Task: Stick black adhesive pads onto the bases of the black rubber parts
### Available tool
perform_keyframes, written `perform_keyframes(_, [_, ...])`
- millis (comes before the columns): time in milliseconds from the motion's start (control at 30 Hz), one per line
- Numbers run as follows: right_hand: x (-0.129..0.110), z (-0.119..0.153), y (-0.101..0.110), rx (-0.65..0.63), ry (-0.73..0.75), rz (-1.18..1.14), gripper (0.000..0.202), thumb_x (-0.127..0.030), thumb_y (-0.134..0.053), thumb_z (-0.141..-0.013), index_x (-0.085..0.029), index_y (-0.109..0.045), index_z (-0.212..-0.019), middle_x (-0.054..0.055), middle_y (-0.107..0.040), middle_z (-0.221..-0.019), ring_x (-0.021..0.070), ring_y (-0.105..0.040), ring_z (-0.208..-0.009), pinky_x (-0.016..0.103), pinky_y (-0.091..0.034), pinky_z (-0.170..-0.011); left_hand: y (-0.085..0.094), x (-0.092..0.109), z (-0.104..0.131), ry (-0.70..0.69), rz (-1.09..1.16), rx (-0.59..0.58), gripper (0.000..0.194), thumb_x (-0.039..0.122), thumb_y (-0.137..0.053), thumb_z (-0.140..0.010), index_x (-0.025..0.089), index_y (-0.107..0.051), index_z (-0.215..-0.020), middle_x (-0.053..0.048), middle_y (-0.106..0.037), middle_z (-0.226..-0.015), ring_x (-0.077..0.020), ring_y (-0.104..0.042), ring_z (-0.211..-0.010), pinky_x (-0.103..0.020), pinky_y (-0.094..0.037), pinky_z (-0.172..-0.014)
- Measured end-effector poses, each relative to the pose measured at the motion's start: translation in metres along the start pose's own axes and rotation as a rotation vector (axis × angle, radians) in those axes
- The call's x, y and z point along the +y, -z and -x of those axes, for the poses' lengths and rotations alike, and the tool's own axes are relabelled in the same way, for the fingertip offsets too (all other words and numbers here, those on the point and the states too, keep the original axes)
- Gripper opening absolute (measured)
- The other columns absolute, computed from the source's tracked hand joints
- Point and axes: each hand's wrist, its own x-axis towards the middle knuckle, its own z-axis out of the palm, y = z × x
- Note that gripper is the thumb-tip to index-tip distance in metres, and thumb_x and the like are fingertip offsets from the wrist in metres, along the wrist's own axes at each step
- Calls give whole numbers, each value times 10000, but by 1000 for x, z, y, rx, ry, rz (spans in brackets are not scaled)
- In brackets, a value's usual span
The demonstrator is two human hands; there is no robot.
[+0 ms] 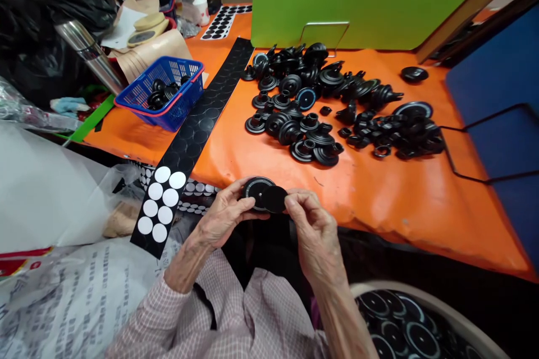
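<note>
My left hand (225, 214) grips a round black part (251, 188) with a pale ring on its face, just off the table's front edge. Between the thumb and fingers of my right hand (310, 214) is a thin black disc (275, 199), which overlaps the right side of the round part. To the left lies a long black strip (189, 134) of round stickers, with several white circles (162, 175) at its near end. Beyond my hands, many black wheel-like parts (290, 132) are heaped on the orange table (227, 151).
A blue basket (181, 104) with a few black parts stands at the left. Small black pieces (396, 132) are piled at the right. A green board (357, 0) rises behind. Below right, a tub (446, 305) holds ringed discs. A steel flask (90, 56) leans at the left.
</note>
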Motion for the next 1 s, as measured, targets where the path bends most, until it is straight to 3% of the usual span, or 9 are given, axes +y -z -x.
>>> perform_keyframes(233, [4, 6, -11, 65, -2, 24, 259, -426, -598, -834, -193, -597, -720, 50, -548, -999, 175, -546, -930, 280, -465, -736, 0, -2, 3, -8, 5, -76, 392, 116, -677, -759, 209, -677, -1140, -76, -626, -1232, -244, -630, -1040, -440, -549, -887])
perform_keyframes(800, [8, 8, -19, 105, -9, 71, 256, -423, -584, -834, -186, -602, -740, 51, -535, -999, 166, -548, -893, 281, -475, -716, -4, -1, 6, 1, 3, -35, 350, 111, -678, -724, 179, -709, -1066, -71, -678, -1144, -238, -644, -1003, -443, -542, -900])
perform_keyframes(1000, [9, 8, -21, 124, 51, 179, 220, -375, -557, -857, -193, -569, -733, 56, -555, -986, 178, -557, -913, 332, -467, -803, -2, -3, 6, -8, -34, -37, 398, 101, -643, -741, 190, -699, -1124, -77, -673, -1166, -252, -633, -1040, -424, -540, -903])
